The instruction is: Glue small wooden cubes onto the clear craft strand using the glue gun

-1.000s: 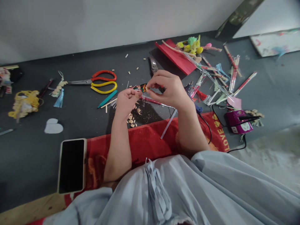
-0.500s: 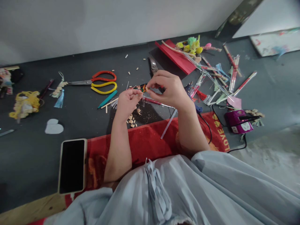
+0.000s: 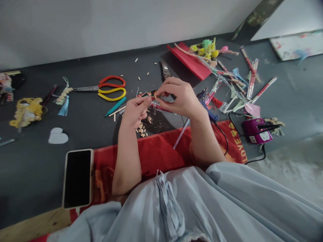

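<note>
My left hand (image 3: 135, 112) sinks a little and its fist loosens, thumb stretching out; my right hand (image 3: 178, 97) dips with the piece (image 3: 155, 96).

The small bundle (image 3: 151, 95) you hold shows red, green and black. Your scissors (image 3: 111, 88) have one red and one yellow handle, and the red cloth (image 3: 156, 151) carries gold lettering. Your garment (image 3: 202, 208) is pale blue.
</note>
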Demonstrator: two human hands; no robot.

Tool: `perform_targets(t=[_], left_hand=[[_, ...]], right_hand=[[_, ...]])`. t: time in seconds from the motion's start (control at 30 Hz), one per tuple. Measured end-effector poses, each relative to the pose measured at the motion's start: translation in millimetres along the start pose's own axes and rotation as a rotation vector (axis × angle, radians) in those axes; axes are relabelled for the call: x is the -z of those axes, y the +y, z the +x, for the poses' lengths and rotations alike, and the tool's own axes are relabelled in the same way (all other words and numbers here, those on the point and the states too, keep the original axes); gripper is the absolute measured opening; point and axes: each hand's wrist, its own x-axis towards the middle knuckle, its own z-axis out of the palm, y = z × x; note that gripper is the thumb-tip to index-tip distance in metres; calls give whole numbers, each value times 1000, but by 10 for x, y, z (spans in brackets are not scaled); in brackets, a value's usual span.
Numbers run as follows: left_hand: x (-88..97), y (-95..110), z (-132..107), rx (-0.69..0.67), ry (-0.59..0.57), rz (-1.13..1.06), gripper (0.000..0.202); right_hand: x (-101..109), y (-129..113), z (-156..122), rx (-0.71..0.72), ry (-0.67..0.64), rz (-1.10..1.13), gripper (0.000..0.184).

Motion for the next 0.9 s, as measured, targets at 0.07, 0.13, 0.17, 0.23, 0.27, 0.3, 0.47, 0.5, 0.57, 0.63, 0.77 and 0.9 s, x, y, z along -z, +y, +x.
perform_targets(t=[0.07,0.13,0.17,0.23,0.27,0.3,0.47,0.5,0.57,0.63,0.77,0.9], left_hand=[[2,26,-19,10,-10,-24,27],[-2,41,-32,22,-26,-38,31],[-6,46,-37,29,-35,-42,33],[-16,51,-44,40,-46,-47,35],[-20,52,-46,45,-49,-47,34],[-23,52,-47,47,-48,-45,34],[-18,53,-47,65,-44,-41,28],[-15,54,-47,66,-45,-41,28],[-13,61,-50,68,-47,-42,27],[-16,72,-53,77,-48,-42,24],[-31,91,-54,101,-35,-34,20],[-26,102,-52,89,-14,-53,18]], right_hand=[[-18,8,-6,12,2,1,11],[-35,12,-14,17,4,-7,13],[-42,12,-17,17,5,-14,14],[-50,4,-20,8,-3,-28,15],[-50,-2,-21,-2,-11,-34,16],[-49,-8,-22,-12,-22,-39,16],[-41,-22,-19,-30,-53,-48,17],[-42,-21,-18,-22,-51,-45,17],[-48,-17,-17,-4,-43,-38,17],[-57,-13,-14,14,-35,-29,18],[-73,-12,-11,39,-28,-20,20],[-64,-24,-10,35,-35,-20,22]])
